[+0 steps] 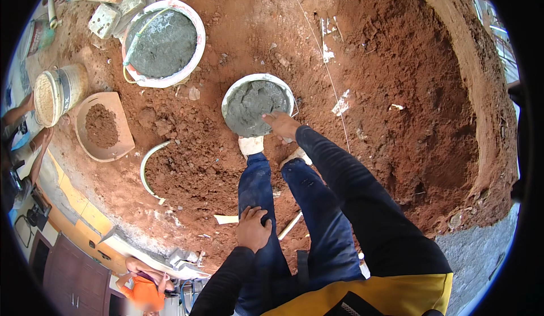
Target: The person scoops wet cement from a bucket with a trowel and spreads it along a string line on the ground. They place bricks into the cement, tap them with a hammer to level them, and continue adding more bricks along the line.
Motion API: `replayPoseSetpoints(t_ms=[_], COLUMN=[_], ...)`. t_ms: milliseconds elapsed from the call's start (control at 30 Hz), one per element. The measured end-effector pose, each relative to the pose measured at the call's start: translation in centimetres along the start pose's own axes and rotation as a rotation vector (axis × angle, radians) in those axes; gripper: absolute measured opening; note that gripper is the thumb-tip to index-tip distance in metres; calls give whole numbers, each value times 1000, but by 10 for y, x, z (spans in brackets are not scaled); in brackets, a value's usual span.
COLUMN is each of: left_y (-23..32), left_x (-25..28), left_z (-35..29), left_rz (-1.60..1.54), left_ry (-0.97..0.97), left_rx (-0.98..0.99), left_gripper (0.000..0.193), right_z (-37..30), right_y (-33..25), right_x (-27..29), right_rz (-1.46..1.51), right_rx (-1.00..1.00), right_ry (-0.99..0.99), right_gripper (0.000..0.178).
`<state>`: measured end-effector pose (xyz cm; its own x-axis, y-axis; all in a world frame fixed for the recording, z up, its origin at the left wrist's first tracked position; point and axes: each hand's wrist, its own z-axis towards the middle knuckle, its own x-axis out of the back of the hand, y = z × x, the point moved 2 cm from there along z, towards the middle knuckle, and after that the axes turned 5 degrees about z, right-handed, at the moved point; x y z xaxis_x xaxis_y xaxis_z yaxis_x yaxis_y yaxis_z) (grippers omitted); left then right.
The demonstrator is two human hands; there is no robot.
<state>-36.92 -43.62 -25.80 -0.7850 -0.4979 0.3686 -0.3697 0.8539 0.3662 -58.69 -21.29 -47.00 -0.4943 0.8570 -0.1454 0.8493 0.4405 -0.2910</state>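
A white-rimmed bucket (231,96) filled with wet grey mortar (255,103) stands on the soil just in front of my feet. My right hand (281,126) is at its near right rim, fingers over the inner edge and thumb low on the outside, gripping it. The wire bail (296,107) hangs at the bucket's right side. My left hand (253,229) rests on my left leg around the knee, fingers spread, holding nothing.
Farther left stands a larger tub (199,48) of wet mortar with a hose-like strip across it. A cut-open container (126,128) holds soil. At the left edge another person's hands touch a pale bucket (56,98). A string (317,39) runs over the ground.
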Motion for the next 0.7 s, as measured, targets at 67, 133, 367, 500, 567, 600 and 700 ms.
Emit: replayPoseSetpoints(t_ms=[67, 133, 367, 500, 567, 600, 700], left_y=[0, 1, 2, -1, -4, -5, -8], left_x=[-1, -2, -7, -9, -10, -11, -15], left_z=[1, 1, -2, -3, -4, -4, -7], left_rz=[24, 48, 53, 16, -1, 15, 35], left_ry=[-6, 0, 74, 18, 1, 13, 18], left_rx=[19, 15, 5, 8, 22, 10, 1], left_gripper=[37, 37, 34, 35, 35, 35, 34], right_z=[0, -9, -11, 1, 0, -3, -9], right_y=[1, 2, 2, -8, -2, 4, 31], right_x=[-9, -16, -63, -97, -105, -107, -103], right_rz=[163, 239, 674, 898, 858, 847, 755], right_rx=[-30, -155, -223, -97, -100, -63, 3], right_ry=[14, 32, -43, -62, 13, 10, 42], right_gripper=[63, 62, 60, 57, 60, 62, 65])
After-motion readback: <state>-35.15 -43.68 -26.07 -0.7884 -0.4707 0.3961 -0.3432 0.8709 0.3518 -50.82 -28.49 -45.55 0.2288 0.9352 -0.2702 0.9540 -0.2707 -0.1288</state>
